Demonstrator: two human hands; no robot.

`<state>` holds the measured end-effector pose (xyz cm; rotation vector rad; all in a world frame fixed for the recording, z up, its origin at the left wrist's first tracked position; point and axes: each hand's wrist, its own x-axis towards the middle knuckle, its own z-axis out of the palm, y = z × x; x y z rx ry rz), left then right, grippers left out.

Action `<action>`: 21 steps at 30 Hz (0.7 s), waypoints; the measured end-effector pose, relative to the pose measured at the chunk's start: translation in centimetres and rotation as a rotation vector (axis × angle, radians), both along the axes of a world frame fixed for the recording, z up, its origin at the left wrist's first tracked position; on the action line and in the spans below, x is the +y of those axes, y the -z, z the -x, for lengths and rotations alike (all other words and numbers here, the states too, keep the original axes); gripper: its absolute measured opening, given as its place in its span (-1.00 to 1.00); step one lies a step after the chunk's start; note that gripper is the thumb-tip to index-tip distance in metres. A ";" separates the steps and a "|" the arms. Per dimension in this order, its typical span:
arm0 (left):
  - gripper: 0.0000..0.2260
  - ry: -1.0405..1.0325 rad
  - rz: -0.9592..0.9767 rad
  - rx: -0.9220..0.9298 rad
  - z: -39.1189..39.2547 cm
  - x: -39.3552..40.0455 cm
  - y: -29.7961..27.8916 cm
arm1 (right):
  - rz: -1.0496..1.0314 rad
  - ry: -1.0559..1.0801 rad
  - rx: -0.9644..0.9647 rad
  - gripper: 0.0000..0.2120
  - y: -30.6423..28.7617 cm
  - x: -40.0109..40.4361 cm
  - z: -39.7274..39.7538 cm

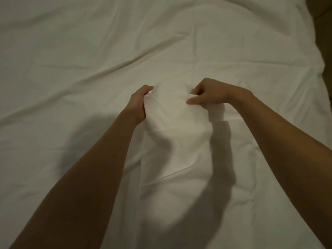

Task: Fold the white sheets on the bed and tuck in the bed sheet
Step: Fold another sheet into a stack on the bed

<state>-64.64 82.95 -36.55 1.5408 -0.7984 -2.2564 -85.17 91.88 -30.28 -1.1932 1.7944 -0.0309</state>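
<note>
The folded white sheet point(176, 141), lying mid-bed toward the near edge on the bed sheet point(71, 51), was gripped at its far corners by left hand point(141, 103) and right hand point(210, 93); corners were best kept level and taut.

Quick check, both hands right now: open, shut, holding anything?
Left hand: grips the far left corner of the folded white sheet.
Right hand: pinches the sheet's far right corner.
</note>
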 end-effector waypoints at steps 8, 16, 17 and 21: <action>-0.46 0.657 -0.116 -0.324 -0.7 0.5 -2.5 | 0.153 0.896 0.337 -0.63 3.7 4.9 6.5; -0.61 0.376 0.028 -0.002 0.5 2.1 -1.3 | -0.091 1.192 -0.056 -0.52 3.5 12.6 8.1; -0.58 0.366 0.063 0.060 0.5 2.0 -1.6 | -0.134 1.166 -0.167 -0.54 3.0 13.0 8.1; -0.60 0.399 0.174 0.101 0.5 2.1 -3.0 | -0.249 1.082 -0.537 -0.60 2.1 14.3 7.5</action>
